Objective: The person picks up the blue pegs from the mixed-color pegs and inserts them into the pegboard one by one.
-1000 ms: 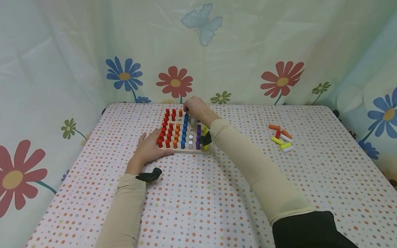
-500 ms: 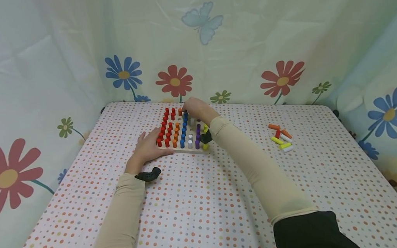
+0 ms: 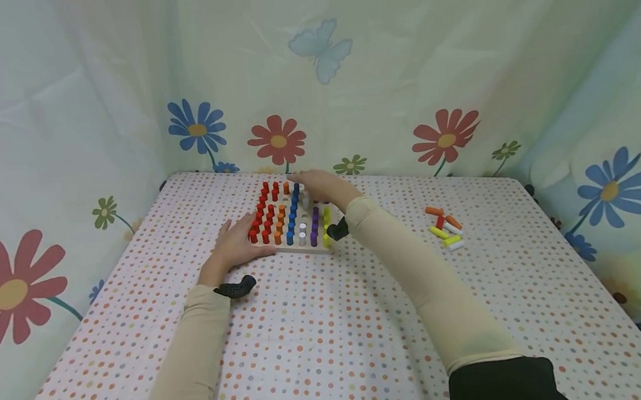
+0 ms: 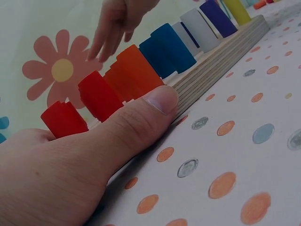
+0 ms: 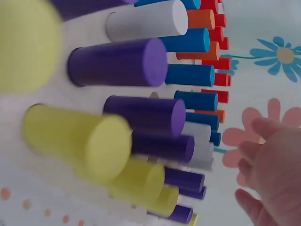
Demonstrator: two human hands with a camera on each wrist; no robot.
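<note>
A wooden pegboard (image 3: 302,248) stands on the table with upright cylindrical pegs in colour rows: red (image 3: 265,236), orange (image 3: 277,236), blue (image 3: 290,238), white (image 3: 303,240), purple (image 3: 314,239) and yellow (image 3: 327,239). My left hand (image 3: 235,243) holds the board's near left corner, thumb along the front edge (image 4: 221,63) and fingers at the left side. Above the far end of the blue and white rows hovers my right hand (image 3: 322,184). In the right wrist view, its fingers (image 5: 251,150) are loosely extended, apart from the pegs, with nothing between them.
Several loose pegs lie on the dotted tablecloth (image 3: 309,339) to the right: orange (image 3: 433,210), red (image 3: 440,222), yellow (image 3: 438,232) and white (image 3: 456,245). A flower-printed curtain (image 3: 380,95) hangs behind the table.
My right hand has let go at the far end of the blue row; its fingers have straightened and come away from the blue peg there. The left hand stays on the board. The head view has shifted slightly.
</note>
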